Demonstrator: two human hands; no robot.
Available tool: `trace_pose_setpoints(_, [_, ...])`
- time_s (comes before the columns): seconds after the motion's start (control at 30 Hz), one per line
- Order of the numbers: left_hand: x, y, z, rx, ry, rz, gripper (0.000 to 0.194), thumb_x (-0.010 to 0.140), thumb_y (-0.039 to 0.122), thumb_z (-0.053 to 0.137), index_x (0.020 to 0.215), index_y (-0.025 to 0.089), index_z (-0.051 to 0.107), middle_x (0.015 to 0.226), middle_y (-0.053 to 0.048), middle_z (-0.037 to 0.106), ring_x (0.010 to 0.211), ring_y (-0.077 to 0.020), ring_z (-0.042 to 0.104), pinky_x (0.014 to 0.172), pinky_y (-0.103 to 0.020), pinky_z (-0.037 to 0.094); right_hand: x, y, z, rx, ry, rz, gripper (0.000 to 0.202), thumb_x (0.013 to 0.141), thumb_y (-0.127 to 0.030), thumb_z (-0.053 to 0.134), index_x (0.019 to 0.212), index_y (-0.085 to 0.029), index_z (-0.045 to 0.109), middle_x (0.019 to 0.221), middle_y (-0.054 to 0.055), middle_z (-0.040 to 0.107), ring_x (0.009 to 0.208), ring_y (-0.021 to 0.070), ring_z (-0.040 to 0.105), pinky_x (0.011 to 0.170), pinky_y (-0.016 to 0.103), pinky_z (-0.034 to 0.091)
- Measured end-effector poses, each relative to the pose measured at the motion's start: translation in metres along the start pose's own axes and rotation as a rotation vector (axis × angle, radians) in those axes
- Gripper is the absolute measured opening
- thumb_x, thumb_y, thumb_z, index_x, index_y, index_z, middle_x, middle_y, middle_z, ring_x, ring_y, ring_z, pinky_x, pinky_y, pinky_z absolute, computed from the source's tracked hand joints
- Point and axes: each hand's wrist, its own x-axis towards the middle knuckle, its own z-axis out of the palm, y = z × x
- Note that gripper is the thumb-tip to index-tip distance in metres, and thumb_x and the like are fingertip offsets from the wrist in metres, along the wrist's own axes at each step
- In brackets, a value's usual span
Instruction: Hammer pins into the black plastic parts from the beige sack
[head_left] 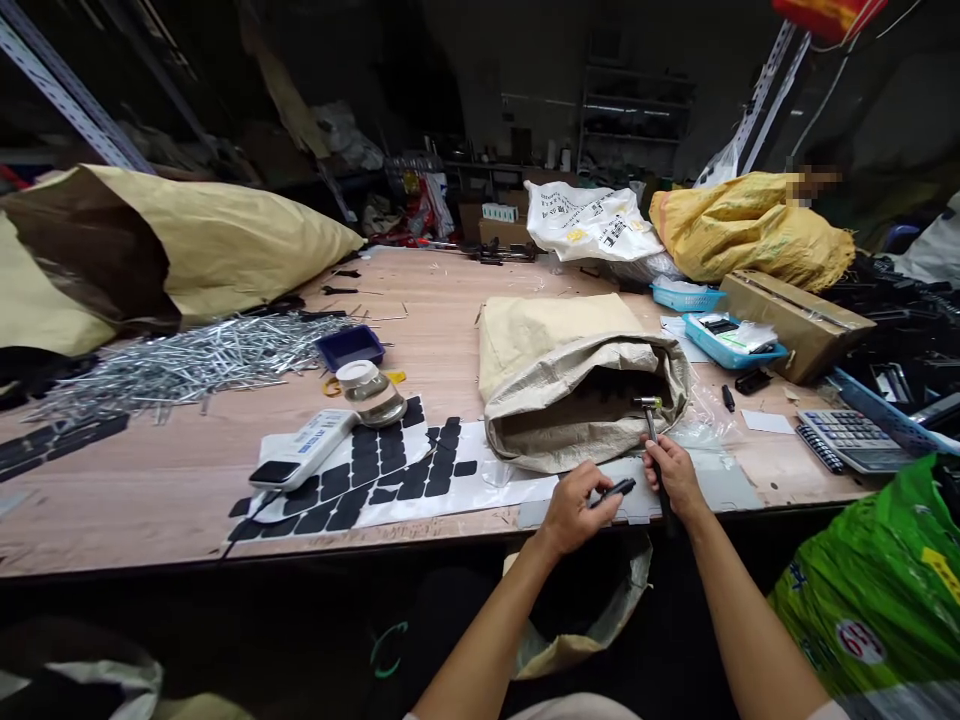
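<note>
My right hand (673, 475) is wrapped round the black handle of a small hammer (649, 408), its metal head with a yellow end pointing up. Pinched in my left hand (581, 508) is a small black part (616, 491); its exact kind does not show. Both hands are above the table's front edge, a short way apart. Just beyond them lies a beige woven sack (559, 330), its mouth facing me and dark pieces inside. Below the table edge, another open sack (577, 645) hangs between my forearms.
Left on the table are a pile of metal rods (217, 360), a dark blue tray (351, 347), a lidded jar (371, 393) and a white device (304, 450) on black adhesive pads. To the right are a blue basket (731, 340), a cardboard box (799, 320), a calculator (855, 438) and a green bag (877, 580).
</note>
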Motion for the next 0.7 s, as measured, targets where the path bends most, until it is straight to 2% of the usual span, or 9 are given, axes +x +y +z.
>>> trace_pose_setpoints(0.1, [-0.04, 0.015, -0.001, 0.084, -0.137, 0.048, 0.02, 0.09, 0.04, 0.064, 0.092, 0.022, 0.073, 0.079, -0.006, 0.069, 0.075, -0.0191, 0.063, 0.072, -0.033, 0.048, 0.0, 0.0, -0.001, 0.018, 0.009, -0.011, 0.052, 0.07, -0.055, 0.08, 0.101, -0.018, 0.062, 0.06, -0.009, 0.054, 0.04, 0.0067, 0.044, 0.033, 0.016, 0.03])
trace_pose_setpoints(0.17, [-0.069, 0.017, -0.001, 0.185, -0.262, 0.023, 0.023, 0.093, 0.044, 0.062, 0.097, 0.024, 0.075, 0.078, -0.007, 0.071, 0.074, -0.021, 0.065, 0.074, -0.036, 0.049, 0.001, 0.0, -0.001, 0.019, 0.005, -0.012, 0.051, 0.07, -0.054, 0.08, 0.101, -0.018, 0.062, 0.061, -0.008, 0.054, 0.04, 0.0066, 0.044, 0.033, 0.016, 0.029])
trace_pose_setpoints(0.3, [-0.11, 0.001, 0.001, 0.421, -0.403, -0.234, 0.027, 0.099, 0.044, 0.056, 0.109, 0.028, 0.075, 0.092, -0.009, 0.076, 0.088, -0.0259, 0.071, 0.082, -0.038, 0.052, 0.001, 0.002, -0.002, 0.026, 0.001, -0.013, 0.05, 0.071, -0.054, 0.079, 0.102, -0.018, 0.062, 0.062, -0.008, 0.054, 0.04, 0.0066, 0.044, 0.032, 0.017, 0.029])
trace_pose_setpoints(0.4, [-0.117, -0.007, -0.001, 0.554, -0.508, -0.445, 0.026, 0.094, 0.037, 0.064, 0.116, 0.027, 0.074, 0.105, -0.009, 0.076, 0.1, -0.0289, 0.072, 0.085, -0.036, 0.052, 0.001, 0.004, -0.001, 0.031, 0.005, -0.024, 0.051, 0.071, -0.054, 0.079, 0.103, -0.018, 0.063, 0.062, -0.008, 0.054, 0.04, 0.0068, 0.044, 0.033, 0.017, 0.03])
trace_pose_setpoints(0.47, [-0.11, 0.001, -0.005, 0.515, -0.578, -0.469, 0.026, 0.09, 0.036, 0.07, 0.112, 0.026, 0.076, 0.104, -0.008, 0.077, 0.099, -0.0285, 0.072, 0.082, -0.034, 0.051, 0.001, 0.005, -0.001, 0.032, 0.006, -0.029, 0.05, 0.072, -0.054, 0.079, 0.103, -0.018, 0.063, 0.062, -0.008, 0.054, 0.04, 0.0069, 0.044, 0.032, 0.017, 0.03])
trace_pose_setpoints(0.57, [-0.076, 0.025, -0.014, 0.262, -0.625, -0.296, 0.022, 0.088, 0.04, 0.073, 0.104, 0.027, 0.08, 0.092, -0.004, 0.078, 0.086, -0.0223, 0.072, 0.075, -0.028, 0.049, 0.001, 0.005, 0.0, 0.026, 0.008, -0.027, 0.05, 0.072, -0.054, 0.078, 0.104, -0.018, 0.063, 0.062, -0.008, 0.054, 0.04, 0.0069, 0.044, 0.032, 0.017, 0.029])
trace_pose_setpoints(0.63, [-0.037, 0.037, -0.018, 0.131, -0.531, -0.169, 0.02, 0.092, 0.041, 0.069, 0.099, 0.027, 0.08, 0.087, -0.002, 0.077, 0.079, -0.0185, 0.071, 0.073, -0.027, 0.048, 0.001, 0.005, 0.001, 0.017, 0.009, -0.023, 0.05, 0.072, -0.054, 0.078, 0.103, -0.017, 0.063, 0.061, -0.008, 0.054, 0.04, 0.007, 0.044, 0.032, 0.017, 0.029])
trace_pose_setpoints(0.7, [0.012, 0.033, -0.02, 0.159, -0.249, -0.136, 0.021, 0.096, 0.036, 0.063, 0.097, 0.024, 0.08, 0.092, -0.004, 0.078, 0.082, -0.0191, 0.071, 0.08, -0.029, 0.051, 0.0, 0.003, 0.001, 0.012, 0.01, -0.022, 0.05, 0.071, -0.054, 0.077, 0.102, -0.018, 0.063, 0.061, -0.008, 0.054, 0.039, 0.0069, 0.044, 0.032, 0.017, 0.029])
